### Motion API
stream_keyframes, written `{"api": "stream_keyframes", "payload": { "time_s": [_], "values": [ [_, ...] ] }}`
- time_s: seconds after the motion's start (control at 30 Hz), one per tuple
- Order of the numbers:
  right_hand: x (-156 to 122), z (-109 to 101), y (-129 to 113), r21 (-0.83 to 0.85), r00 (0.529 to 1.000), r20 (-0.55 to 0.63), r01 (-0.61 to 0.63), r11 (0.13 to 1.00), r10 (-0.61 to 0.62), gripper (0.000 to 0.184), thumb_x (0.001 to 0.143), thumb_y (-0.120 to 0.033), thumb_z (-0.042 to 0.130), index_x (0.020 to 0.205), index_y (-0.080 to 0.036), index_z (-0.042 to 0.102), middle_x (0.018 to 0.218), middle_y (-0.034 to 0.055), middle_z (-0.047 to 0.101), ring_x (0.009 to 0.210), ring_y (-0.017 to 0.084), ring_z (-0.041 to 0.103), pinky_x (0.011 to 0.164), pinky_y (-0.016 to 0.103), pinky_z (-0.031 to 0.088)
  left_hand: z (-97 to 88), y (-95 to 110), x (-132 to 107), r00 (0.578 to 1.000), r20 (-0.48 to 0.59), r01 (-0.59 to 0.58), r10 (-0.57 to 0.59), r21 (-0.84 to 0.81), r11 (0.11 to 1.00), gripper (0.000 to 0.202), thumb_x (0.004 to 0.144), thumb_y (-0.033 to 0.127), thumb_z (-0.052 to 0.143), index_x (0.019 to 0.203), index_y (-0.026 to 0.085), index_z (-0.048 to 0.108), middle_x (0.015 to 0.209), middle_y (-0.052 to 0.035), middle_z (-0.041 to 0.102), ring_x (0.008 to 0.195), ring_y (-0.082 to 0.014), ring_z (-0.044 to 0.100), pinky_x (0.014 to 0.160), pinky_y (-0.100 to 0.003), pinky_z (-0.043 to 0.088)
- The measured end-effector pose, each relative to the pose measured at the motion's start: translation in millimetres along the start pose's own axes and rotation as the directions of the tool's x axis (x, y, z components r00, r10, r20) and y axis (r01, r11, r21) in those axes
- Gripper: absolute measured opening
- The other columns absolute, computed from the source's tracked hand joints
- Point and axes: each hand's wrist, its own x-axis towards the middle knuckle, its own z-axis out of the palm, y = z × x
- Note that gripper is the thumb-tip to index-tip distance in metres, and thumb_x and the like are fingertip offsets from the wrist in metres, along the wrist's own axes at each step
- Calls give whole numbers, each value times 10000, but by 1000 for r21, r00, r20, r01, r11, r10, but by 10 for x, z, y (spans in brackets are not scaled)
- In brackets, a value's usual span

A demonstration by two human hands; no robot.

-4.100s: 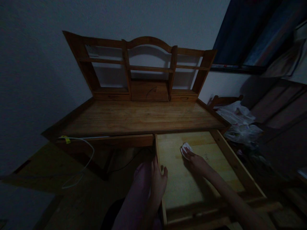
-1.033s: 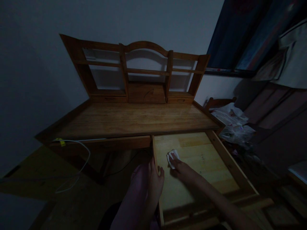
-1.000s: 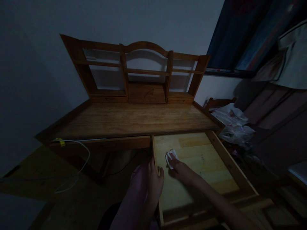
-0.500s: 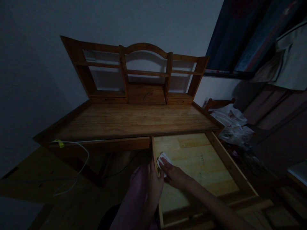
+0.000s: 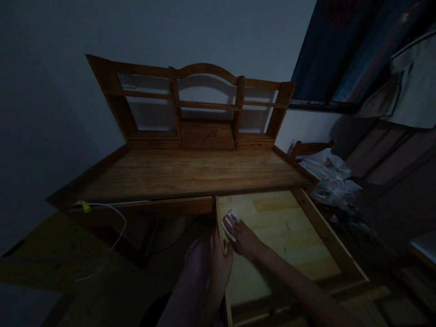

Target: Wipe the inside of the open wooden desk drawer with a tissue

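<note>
A pulled-out wooden drawer with a pale bottom lies below the desk top, in the lower middle of the head view. My right hand presses a folded white wipe flat against the drawer bottom, near its left side; whether it is cloth or paper I cannot tell. My left hand grips the drawer's left side wall, thumb inside and fingers along the outside. The two hands are close together, the right one slightly farther forward.
The wooden desk carries a shelf unit at the wall. A white cable with a yellow tag hangs over the left front edge. Plastic bags sit on a chair at right. My knee is beside the drawer.
My right hand has slid the white wipe slightly forward and left over the drawer bottom. My left hand stays at the drawer's side wall.
</note>
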Motion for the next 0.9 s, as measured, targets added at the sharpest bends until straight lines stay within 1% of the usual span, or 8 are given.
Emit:
{"api": "stream_keyframes", "payload": {
  "time_s": [0.1, 0.17, 0.27, 0.33, 0.43, 0.57, 0.73, 0.9],
  "values": [
    [-78, 75, -138, 15, 999, -8, 49, 999, -49, 787, 887, -190, 497, 1601, -153, 165, 1672, 130, 116, 1541, 285, 38, 1226, 523, 219, -3, -32, 0, 1000, 11, -11, 11, 5, 1000, 545, 918, 259, 478, 1447, 138, 434, 1489, -189, 472, 1412, -276, 429, 1164, -414, 351],
    [-147, 66, -204, 30, 998, -7, 70, 997, -70, 782, 901, -198, 479, 1604, -150, 141, 1673, 131, 95, 1541, 283, 31, 1231, 516, 209, -25, -16, -3, 1000, 19, -25, 25, 7, 1000, 554, 915, 268, 491, 1450, 136, 433, 1483, -190, 479, 1407, -283, 434, 1167, -427, 347],
    [-251, 9, -253, 43, 995, 12, 93, 995, -94, 816, 892, -230, 509, 1605, -144, 122, 1672, 139, 86, 1540, 293, 24, 1234, 521, 202, -53, 20, -9, 1000, 9, -22, 22, 19, 1000, 539, 920, 264, 480, 1440, 124, 449, 1476, -198, 482, 1410, -293, 425, 1165, -450, 347],
    [-315, -26, -272, 43, 994, 18, 107, 993, -108, 796, 907, -245, 506, 1603, -138, 135, 1669, 145, 104, 1539, 296, 28, 1233, 525, 208, -63, 33, -11, 1000, -12, -19, 20, 22, 1000, 526, 921, 263, 478, 1432, 138, 465, 1479, -191, 481, 1407, -289, 428, 1160, -442, 356],
    [-414, -52, -297, 44, 992, 4, 129, 991, -129, 704, 967, -260, 454, 1600, -152, 166, 1662, 143, 147, 1537, 293, 59, 1227, 529, 240, -83, 55, -6, 999, -21, -35, 36, 22, 999, 526, 921, 263, 481, 1436, 159, 469, 1464, -175, 502, 1392, -288, 446, 1158, -449, 358],
    [-556, -70, -300, 42, 991, -38, 129, 991, -127, 675, 1011, -328, 437, 1602, -166, 154, 1651, 150, 186, 1532, 299, 107, 1208, 540, 295, -131, 119, 3, 998, -13, -65, 67, 87, 994, 514, 926, 252, 476, 1431, 156, 490, 1418, -173, 543, 1369, -309, 463, 1156, -470, 351],
    [-726, -90, -164, 10, 995, -53, 83, 996, -82, 676, 1024, -377, 437, 1603, -179, 150, 1638, 145, 229, 1524, 294, 163, 1201, 524, 322, -128, 130, -4, 997, -32, -69, 72, 95, 993, 529, 907, 215, 480, 1431, 149, 496, 1398, -180, 556, 1321, -300, 511, 1100, -430, 424],
    [-868, -54, 161, -75, 994, -107, 31, 997, -39, 682, 1029, -362, 421, 1604, -165, 112, 1641, 150, 218, 1523, 297, 167, 1176, 513, 369, -140, 164, -11, 997, -27, -63, 67, 134, 989, 511, 896, 201, 484, 1399, 127, 529, 1319, -185, 606, 1288, -305, 539, 1093, -429, 426]
  ]
}}
